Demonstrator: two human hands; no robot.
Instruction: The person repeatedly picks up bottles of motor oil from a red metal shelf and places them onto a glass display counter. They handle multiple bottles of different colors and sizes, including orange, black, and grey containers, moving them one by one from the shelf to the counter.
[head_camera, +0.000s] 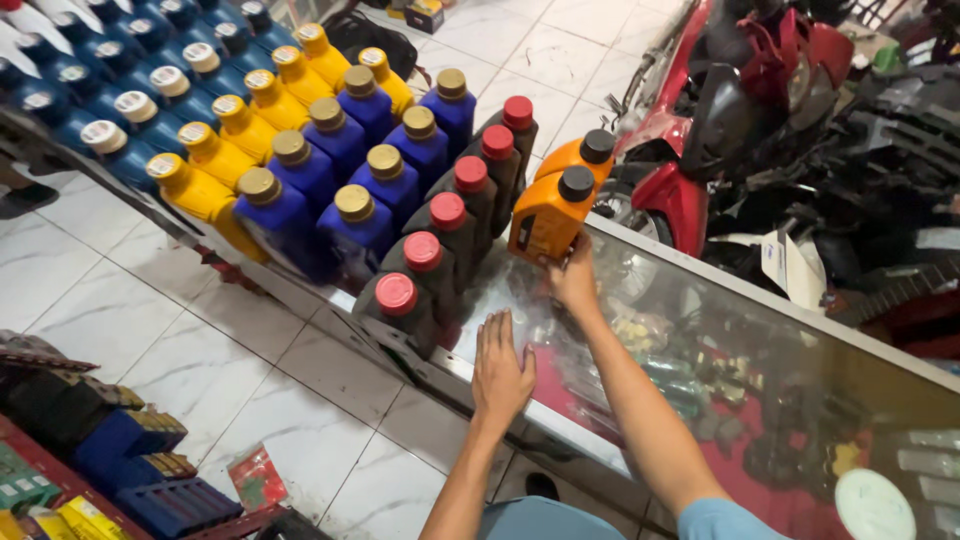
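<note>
Two hands at work on a glass-topped counter (700, 300). Right hand (573, 282): fingers closed around the base of an orange bottle with a black cap (552, 212), which stands upright on the counter just beyond that hand. Second orange bottle (578, 155): directly behind the first, touching it. Left hand (501, 368): released, palm flat on the glass, holding nothing. Dark bottles with red caps (432, 262): one row just left of the held bottle, beyond the left hand. Blue bottles with gold caps (350, 190): further left. Yellow bottles (215, 170): beyond those. Red motorcycle (700, 130): past the counter, right of the right hand.
</note>
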